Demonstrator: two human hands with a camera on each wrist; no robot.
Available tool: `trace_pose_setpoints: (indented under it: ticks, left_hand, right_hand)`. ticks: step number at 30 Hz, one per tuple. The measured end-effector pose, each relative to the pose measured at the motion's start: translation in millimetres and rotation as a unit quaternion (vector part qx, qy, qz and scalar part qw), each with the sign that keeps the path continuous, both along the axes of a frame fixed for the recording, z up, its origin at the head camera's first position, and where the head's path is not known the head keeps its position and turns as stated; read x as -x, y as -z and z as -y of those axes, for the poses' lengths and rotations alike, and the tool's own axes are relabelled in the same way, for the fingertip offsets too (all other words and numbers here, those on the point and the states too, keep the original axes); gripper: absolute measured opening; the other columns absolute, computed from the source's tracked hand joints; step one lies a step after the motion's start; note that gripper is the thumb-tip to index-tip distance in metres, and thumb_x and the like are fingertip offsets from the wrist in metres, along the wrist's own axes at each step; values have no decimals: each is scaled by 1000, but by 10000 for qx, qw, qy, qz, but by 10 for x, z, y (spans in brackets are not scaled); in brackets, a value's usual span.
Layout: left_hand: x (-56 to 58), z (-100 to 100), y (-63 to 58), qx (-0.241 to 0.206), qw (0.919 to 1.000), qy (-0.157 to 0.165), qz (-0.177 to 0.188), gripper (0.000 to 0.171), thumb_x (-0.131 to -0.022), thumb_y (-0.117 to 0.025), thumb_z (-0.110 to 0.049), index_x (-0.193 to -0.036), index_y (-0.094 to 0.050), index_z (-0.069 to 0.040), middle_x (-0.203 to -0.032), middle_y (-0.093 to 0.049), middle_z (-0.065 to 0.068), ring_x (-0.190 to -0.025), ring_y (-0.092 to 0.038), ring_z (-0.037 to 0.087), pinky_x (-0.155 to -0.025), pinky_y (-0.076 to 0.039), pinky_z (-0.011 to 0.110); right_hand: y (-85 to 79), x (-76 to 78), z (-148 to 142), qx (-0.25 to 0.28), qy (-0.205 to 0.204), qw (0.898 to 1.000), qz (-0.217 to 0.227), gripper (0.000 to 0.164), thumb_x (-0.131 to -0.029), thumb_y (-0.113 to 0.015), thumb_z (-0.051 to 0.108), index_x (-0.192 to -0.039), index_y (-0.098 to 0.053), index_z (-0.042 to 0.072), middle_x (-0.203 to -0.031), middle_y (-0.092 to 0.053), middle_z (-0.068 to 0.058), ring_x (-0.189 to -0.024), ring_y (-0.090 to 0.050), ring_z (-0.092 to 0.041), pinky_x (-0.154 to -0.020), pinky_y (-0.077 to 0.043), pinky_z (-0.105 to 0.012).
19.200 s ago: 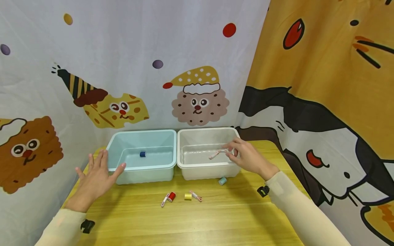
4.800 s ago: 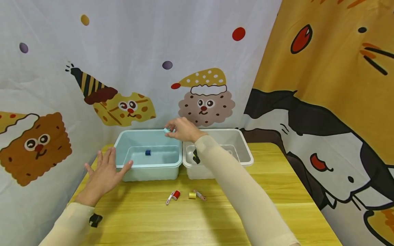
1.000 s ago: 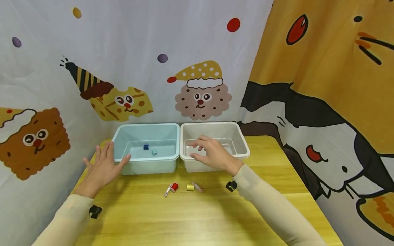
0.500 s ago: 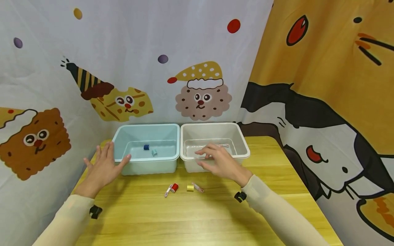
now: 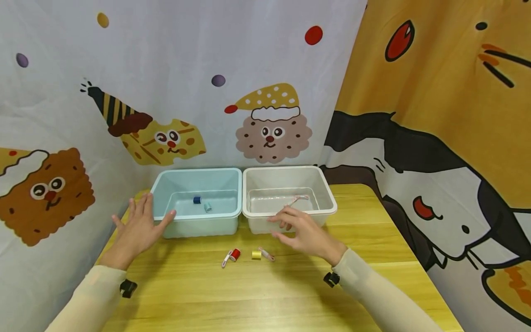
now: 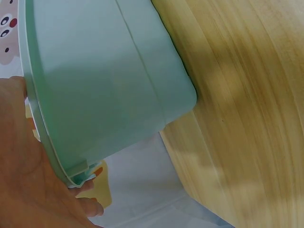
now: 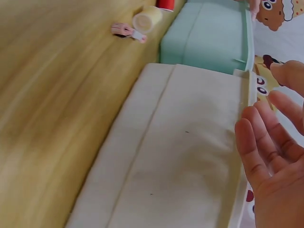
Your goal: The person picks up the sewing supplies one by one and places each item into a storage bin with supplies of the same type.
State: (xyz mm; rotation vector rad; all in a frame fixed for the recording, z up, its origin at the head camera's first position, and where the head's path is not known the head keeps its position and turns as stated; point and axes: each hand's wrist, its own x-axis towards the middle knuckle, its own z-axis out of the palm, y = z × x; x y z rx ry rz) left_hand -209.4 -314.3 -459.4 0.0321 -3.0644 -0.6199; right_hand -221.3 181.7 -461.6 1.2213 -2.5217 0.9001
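Observation:
My left hand point(image 5: 138, 230) rests on the front left corner of the light blue bin point(image 5: 199, 227), fingers spread along the rim. Inside that bin lie a dark blue thread spool point(image 5: 197, 200) and a light blue thread spool point(image 5: 208, 207). My right hand point(image 5: 304, 233) hovers at the front rim of the white bin point(image 5: 259, 222), fingers loosely bent and holding nothing. Pink-and-white bundled cords point(image 5: 299, 198) lie in the white bin, partly hidden by its front wall. On the table, a red spool point(image 5: 235, 254) and a yellow spool point(image 5: 256, 255) sit before the bins.
A white bundled cord point(image 5: 226, 259) lies beside the red spool, and a pink one point(image 5: 267, 254) beside the yellow spool. Both bins stand side by side at the back of the wooden table point(image 5: 265, 295), against a printed curtain point(image 5: 186, 92).
The light blue spool went from the table, in my right hand, into the light blue bin. That hand has since drawn back right and toward me. My left hand stays at its bin corner.

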Motion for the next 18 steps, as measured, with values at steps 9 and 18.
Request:
trace_pose_setpoints:
  ticks: [9, 18]
  left_hand:
    - [2, 3, 13, 3, 10000, -25, -30, 123, -114, -38, -86, -184, 2, 6, -190, -2, 41, -172, 13, 73, -115, 11, 108]
    - [-2, 0, 15, 19, 10000, -26, -12, 123, -113, -38, -86, -184, 2, 6, -190, -3, 42, -172, 14, 72, -115, 11, 107]
  right_hand:
    - [191, -30, -33, -134, -73, 9999, -26, 43, -101, -94, 21, -141, -82, 12, -132, -83, -4, -98, -78, -15, -88, -67, -29]
    - [403, -61, -54, -220, -109, 9984, 514, 46, -99, -95, 16, -142, -80, 12, -127, -82, -5, -97, -82, -27, -85, -71, -29]
